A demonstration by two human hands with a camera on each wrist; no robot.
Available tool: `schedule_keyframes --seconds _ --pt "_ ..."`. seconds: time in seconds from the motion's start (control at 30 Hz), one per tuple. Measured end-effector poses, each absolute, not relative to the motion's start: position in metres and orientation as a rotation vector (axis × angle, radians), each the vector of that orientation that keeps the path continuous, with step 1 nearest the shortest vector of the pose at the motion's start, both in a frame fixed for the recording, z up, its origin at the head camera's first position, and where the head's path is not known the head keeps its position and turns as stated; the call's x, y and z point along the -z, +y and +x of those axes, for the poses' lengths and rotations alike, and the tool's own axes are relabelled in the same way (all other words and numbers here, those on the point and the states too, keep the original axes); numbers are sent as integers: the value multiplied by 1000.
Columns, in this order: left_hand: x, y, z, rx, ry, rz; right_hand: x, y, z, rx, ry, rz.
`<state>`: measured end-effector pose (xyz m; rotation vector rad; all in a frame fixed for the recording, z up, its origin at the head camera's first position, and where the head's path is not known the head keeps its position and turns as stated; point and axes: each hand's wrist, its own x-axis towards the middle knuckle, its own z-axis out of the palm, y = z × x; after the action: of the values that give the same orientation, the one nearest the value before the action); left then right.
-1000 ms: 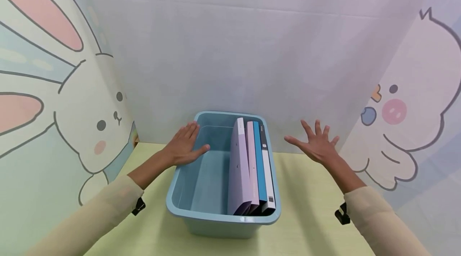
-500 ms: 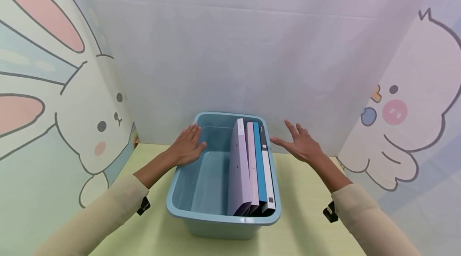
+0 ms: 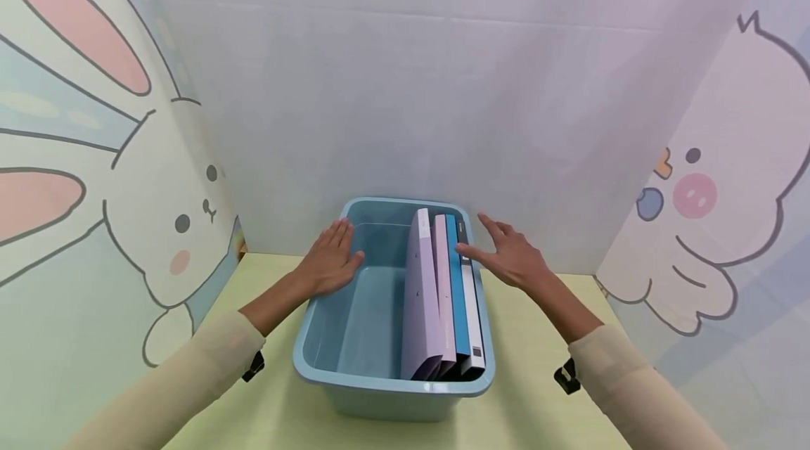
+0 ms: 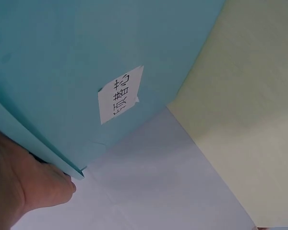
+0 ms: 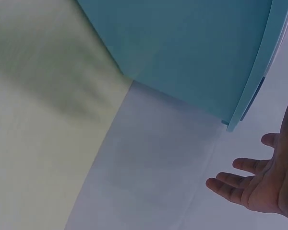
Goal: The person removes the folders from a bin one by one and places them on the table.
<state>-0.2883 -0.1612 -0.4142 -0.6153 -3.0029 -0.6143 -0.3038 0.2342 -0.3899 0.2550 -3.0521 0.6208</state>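
Observation:
A blue plastic bin [image 3: 354, 384] stands on the table, with several file folders upright along its right side. From left to right they show a lilac folder [image 3: 420, 302], a pink folder [image 3: 444, 288], a blue folder [image 3: 457, 288] and a black-and-white folder [image 3: 471, 313]. My left hand [image 3: 325, 261] lies over the bin's left rim, fingers straight, thumb pointing inward. Above the right rim, my right hand [image 3: 509, 258] has its fingers spread, the thumb overlapping the black-and-white folder in the head view. In the right wrist view the right hand [image 5: 269, 184] is apart from the bin wall.
The pale yellow table [image 3: 538, 365] meets a light fabric backdrop [image 3: 405, 98] right behind the bin. Side panels carry a drawn rabbit [image 3: 171, 204] and a drawn chick [image 3: 728, 211]. A white label [image 4: 120, 96] with handwriting sticks to the bin's left outer wall.
My right hand has moved left, from beside the bin to over its right rim, its fingers drawing closer together. My left hand has stayed nearly still; the bin and folders have not moved.

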Motion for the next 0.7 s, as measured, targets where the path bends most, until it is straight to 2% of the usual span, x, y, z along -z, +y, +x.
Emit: schedule_keyframes --seconds 0.7 --pt "413 -160 -285 604 -2995 -615 373 175 -286 -588 -2973 411"
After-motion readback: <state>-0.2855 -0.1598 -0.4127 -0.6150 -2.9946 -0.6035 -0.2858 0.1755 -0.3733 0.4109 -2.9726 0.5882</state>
